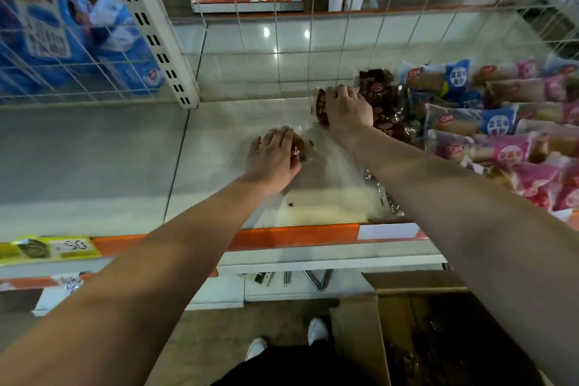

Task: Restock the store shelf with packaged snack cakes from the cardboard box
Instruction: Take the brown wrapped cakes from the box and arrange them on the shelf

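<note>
Lining up the brown cake packs calls for snug edges. The right hand point(347, 108) grips one pack point(320, 107) near the back edge of the shelf point(219, 122), against the brown stack point(380, 97). The left hand point(272, 155) lies flat on another pack point(299, 147) mid-shelf. I'd slide that one rightward until they touch. The cardboard box point(357, 341) sits below the front edge.

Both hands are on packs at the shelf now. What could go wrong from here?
Front-edge packs lie at the shelf lip under the right forearm; pulling back may drag them off. The brown stack beside the right hand looks loosely piled; pushing the held pack against it could topple it.
</note>
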A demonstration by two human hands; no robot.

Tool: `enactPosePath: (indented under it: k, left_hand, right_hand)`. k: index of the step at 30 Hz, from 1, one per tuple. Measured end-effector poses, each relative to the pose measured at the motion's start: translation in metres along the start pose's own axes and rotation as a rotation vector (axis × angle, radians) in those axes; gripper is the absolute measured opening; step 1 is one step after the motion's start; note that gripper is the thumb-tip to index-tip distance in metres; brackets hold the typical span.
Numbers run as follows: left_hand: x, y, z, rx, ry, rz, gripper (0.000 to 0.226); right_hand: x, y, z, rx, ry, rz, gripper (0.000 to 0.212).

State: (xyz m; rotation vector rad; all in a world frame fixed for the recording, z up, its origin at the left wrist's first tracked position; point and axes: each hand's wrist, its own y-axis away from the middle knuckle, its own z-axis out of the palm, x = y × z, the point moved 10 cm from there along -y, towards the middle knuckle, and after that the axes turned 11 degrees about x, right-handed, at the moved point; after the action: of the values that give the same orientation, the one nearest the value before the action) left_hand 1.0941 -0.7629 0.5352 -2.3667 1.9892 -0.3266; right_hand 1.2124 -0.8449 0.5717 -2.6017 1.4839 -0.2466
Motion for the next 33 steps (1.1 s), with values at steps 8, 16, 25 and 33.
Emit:
enactPosePath:
  k: [8, 16, 25, 33]
  left_hand:
    - [0.023, 0.000, -0.004, 0.067, 0.038, 0.083, 0.056]
    - [0.026, 0.003, -0.002, 0.065, 0.047, 0.077, 0.055]
    - [0.025, 0.003, -0.002, 0.089, 0.041, 0.083, 0.053]
    - [0.025, 0.004, -0.002, 0.108, 0.051, 0.099, 0.051]
  right_hand:
    - [0.003, -0.014, -0.009, 0.047, -0.004, 0.008, 0.074]
    - [-0.003, -0.029, -0.013, 0.108, 0.045, -0.039, 0.076]
    - [0.007, -0.037, -0.008, 0.090, 0.078, 0.004, 0.082]
    - [0.009, -0.041, -0.008, 0.103, 0.017, 0.018, 0.079]
